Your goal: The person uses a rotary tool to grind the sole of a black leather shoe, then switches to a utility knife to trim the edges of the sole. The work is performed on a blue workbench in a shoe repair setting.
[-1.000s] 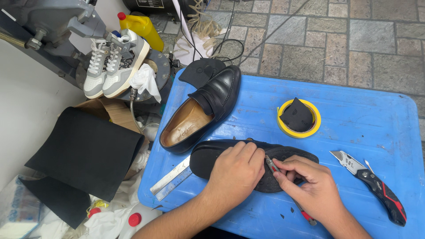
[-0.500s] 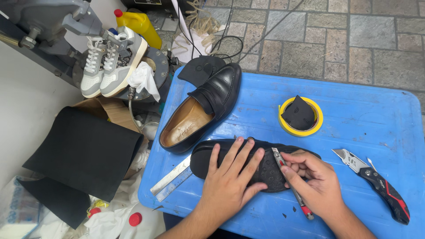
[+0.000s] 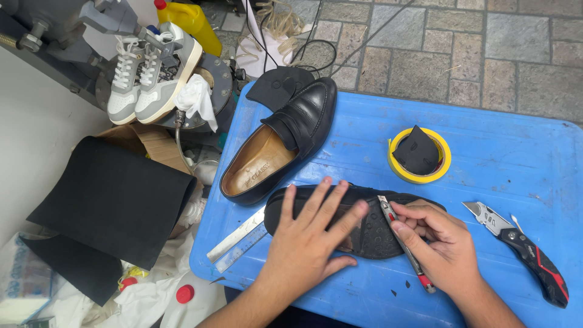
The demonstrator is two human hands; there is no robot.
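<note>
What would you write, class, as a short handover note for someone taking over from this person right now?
Left hand: flat, fingers spread, pressing the black rubber shoe sole onto the blue plastic table.
Right hand: gripping a slim red-handled snap-off knife, blade tip on the sole.
Nearby: black leather loafer, metal ruler, yellow tape roll, folding utility knife.
Done: sole laid flat.
Left: no finished cut is visible.

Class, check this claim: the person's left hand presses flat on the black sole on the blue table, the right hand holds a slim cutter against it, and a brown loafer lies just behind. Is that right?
One detail is wrong: the loafer is black, with only its lining tan. The head view shows the rest as stated: the left hand presses flat on the black sole on the blue table, and the right hand holds the slim cutter against it.
</note>
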